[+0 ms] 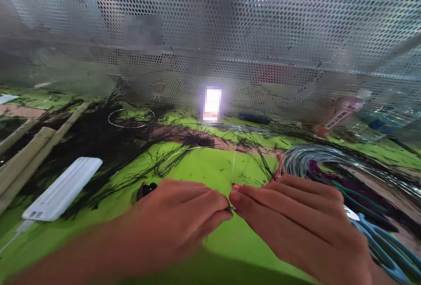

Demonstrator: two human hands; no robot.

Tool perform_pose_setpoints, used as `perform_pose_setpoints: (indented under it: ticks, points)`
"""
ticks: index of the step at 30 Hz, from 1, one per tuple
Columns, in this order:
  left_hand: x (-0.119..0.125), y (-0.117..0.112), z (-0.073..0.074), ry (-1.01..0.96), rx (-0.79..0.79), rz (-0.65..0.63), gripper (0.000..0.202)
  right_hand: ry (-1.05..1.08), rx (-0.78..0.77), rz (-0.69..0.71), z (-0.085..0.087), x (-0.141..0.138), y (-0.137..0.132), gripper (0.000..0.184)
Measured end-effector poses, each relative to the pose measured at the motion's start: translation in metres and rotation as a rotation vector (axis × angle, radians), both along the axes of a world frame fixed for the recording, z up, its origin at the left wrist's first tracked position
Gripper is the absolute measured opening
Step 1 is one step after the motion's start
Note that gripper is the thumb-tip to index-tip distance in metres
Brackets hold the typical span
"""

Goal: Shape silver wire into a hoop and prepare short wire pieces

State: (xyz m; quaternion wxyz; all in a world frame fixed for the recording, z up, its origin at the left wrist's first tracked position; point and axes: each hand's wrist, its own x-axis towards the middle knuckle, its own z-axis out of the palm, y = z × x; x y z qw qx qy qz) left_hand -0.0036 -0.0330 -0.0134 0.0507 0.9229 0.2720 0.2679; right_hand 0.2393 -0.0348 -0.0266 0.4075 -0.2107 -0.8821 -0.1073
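Note:
My left hand and my right hand meet fingertip to fingertip, low over a bright green table surface. Both are closed in a pinch. Between them shows a tiny dark, shiny bit, too small to name. A small glossy black object peeks out behind my left hand. Beyond my right hand lies a coil of thin silvery wire. Scissors with blue handles rest at that hand's right, partly covered by it.
Black bristly strands are strewn across the table. On the left are a white power bank with a cable and bamboo-like poles. A wire ring, a glowing screen and a pink bottle stand near the perforated metal panel.

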Motion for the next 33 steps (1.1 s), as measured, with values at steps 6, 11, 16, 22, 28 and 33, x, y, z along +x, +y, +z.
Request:
perform_pose_setpoints:
  ticks: [6,11,16,22,28,33]
  points:
    - [0.002,-0.001,-0.004,0.0,0.066,-0.005,0.035,0.012,-0.355,-0.053,0.008,-0.007,-0.006,0.012]
    - [0.0,-0.001,-0.001,0.077,-0.008,-0.015,0.04,-0.098,-0.737,-0.016,0.012,-0.003,-0.009,0.017]
    - [-0.004,-0.001,0.006,0.001,-0.279,0.004,0.026,-0.061,-0.275,0.033,0.008,-0.002,-0.003,0.021]
    - [-0.003,-0.002,0.015,-0.061,-0.405,0.002,0.031,0.053,-0.002,0.084,0.002,-0.008,0.002,0.017]
    - [-0.002,0.002,0.006,0.018,-0.3,-0.01,0.026,0.08,-0.105,0.057,0.007,-0.009,0.003,0.004]
    - [0.0,0.001,-0.008,0.049,-0.093,-0.044,0.031,0.108,-0.52,-0.028,0.013,-0.011,-0.005,0.03]
